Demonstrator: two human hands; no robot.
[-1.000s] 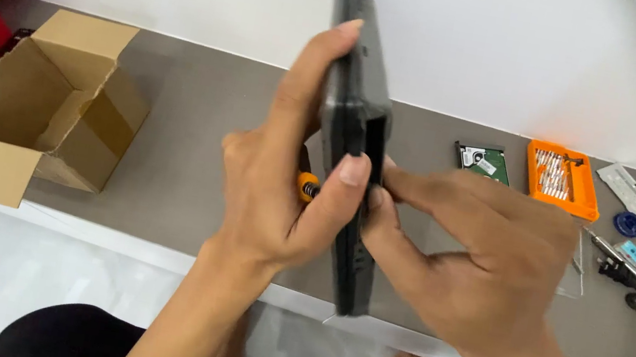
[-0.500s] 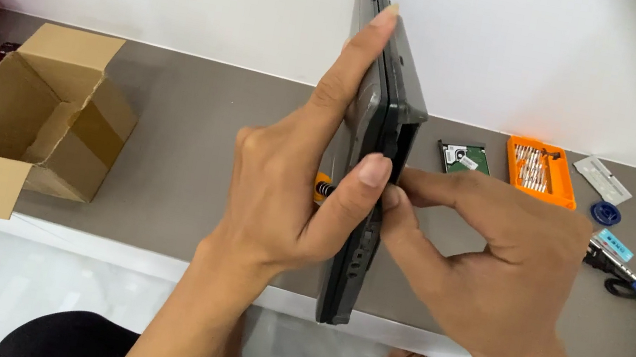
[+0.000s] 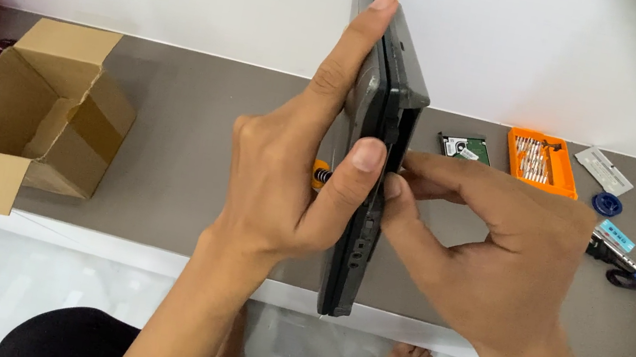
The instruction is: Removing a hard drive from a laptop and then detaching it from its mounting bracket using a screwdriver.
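Closed laptop (image 3: 367,169) held on edge above the grey bench (image 3: 167,153).
Left hand (image 3: 293,174) clamps its stiff, likely heavy, slick casing; right hand (image 3: 495,251) fingers pinch the side edge.

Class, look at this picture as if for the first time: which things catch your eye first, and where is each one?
Centre frame, a dark closed laptop stands on edge, gripped by the left hand while the right hand pinches at its side. An open cardboard box sits at the left of the grey table. A bright orange screwdriver-bit case lies at the right, by the wall.
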